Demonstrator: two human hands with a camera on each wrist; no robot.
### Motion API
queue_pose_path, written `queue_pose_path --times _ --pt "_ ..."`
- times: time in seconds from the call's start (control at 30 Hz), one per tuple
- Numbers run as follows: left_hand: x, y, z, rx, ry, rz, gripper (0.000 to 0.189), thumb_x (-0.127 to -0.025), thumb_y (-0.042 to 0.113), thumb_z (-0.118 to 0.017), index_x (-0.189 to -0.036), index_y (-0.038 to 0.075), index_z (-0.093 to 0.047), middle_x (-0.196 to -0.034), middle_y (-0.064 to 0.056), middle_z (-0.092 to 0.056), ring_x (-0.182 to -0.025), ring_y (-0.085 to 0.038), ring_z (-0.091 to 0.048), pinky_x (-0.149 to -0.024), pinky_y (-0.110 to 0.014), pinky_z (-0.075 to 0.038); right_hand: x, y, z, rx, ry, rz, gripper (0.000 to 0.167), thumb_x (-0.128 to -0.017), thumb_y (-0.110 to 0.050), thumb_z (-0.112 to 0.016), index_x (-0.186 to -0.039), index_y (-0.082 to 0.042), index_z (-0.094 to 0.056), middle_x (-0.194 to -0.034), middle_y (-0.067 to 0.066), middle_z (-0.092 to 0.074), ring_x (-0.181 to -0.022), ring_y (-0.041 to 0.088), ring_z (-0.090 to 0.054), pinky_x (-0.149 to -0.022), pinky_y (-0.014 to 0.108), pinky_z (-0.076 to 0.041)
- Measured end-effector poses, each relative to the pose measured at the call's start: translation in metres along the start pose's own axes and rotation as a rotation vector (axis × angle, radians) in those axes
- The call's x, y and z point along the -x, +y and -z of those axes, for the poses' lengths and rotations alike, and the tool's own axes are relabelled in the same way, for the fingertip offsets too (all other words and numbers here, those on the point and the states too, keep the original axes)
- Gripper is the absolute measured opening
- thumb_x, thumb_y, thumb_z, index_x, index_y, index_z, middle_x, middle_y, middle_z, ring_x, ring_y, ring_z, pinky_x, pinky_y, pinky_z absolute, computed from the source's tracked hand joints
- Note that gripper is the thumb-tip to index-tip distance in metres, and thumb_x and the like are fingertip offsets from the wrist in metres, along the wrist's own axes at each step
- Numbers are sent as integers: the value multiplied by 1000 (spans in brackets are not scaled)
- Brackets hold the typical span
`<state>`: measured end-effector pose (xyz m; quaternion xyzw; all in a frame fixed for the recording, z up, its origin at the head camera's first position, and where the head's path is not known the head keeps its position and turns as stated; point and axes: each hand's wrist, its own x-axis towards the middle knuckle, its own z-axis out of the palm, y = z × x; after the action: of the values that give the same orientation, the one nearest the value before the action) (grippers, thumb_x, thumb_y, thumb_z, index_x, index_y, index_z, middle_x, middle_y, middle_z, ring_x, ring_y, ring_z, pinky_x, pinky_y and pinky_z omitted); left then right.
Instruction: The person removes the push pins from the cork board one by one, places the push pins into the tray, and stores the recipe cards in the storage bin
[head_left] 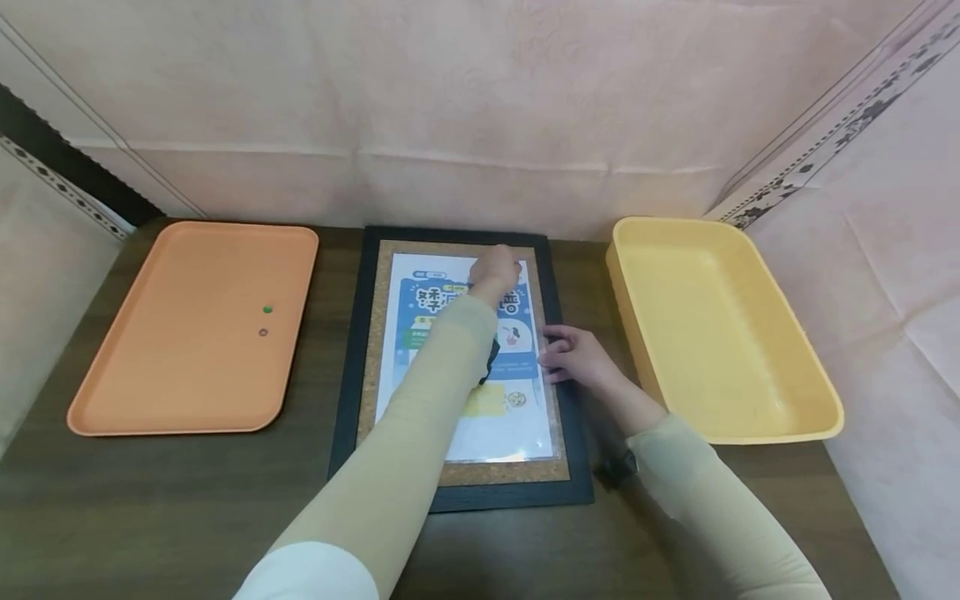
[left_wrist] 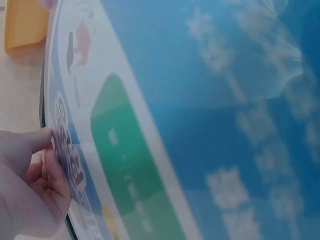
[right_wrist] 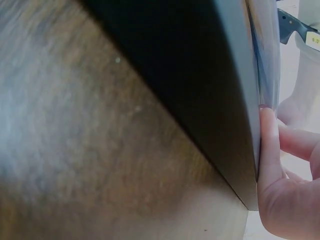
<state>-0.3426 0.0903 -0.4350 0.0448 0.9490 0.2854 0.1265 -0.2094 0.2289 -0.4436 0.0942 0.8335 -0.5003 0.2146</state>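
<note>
A printed blue-and-white poster (head_left: pixel 517 437) with a glossy clear surface lies on a corkboard (head_left: pixel 495 475) in a black frame (head_left: pixel 510 498). My left hand (head_left: pixel 493 271) is at the poster's upper right, its arm crossing over the sheet. In the left wrist view the fingers (left_wrist: pixel 56 172) are curled and the thumb tip meets the board; whether something small is pinched there is hidden. My right hand (head_left: pixel 576 357) rests at the poster's right edge with its fingertips touching it. In the right wrist view one straight finger (right_wrist: pixel 270 145) lies along the frame's side and sheet edge.
At the left lies an orange tray (head_left: pixel 202 367) bearing a small green round piece (head_left: pixel 267 309) and a small ring-like piece (head_left: pixel 262 332). A deep yellow bin (head_left: pixel 720 333) stands right of the frame. Cloth-covered walls (head_left: pixel 480 100) border the brown table (head_left: pixel 187 500).
</note>
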Motion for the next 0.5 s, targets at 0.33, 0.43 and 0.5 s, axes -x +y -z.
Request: queue_pose_path --times 0.33,0.43,0.5 --pt "6 -2 10 145 -33 44 25 -98 26 -47 -111 14 -64 -108 -3 -64 -99 -19 -58 -88 -33 -46 -2 -1 0 0 -9 -2 58 -89 -11 -63 -141 -8 -38 -107 19 -64 -81 18 -69 -71 29 -56" --pt "7 -5 13 197 -38 30 24 -97 26 -49 -111 13 -64 -106 -4 -63 -99 -20 -57 -92 -34 -44 -3 -1 1 8 -7 -2 59 -89 -11 -63 -142 -8 -37 -107 19 -64 -80 17 -69 -70 29 -56" --pt "7 -6 14 232 -54 24 24 -97 26 -49 -111 12 -63 -106 -5 -62 -100 -20 -56 -94 -35 -43 -3 0 1 10 -8 -4 59 -89 -11 -63 -142 -8 -37 -106 19 -64 -80 17 -69 -71 29 -56"
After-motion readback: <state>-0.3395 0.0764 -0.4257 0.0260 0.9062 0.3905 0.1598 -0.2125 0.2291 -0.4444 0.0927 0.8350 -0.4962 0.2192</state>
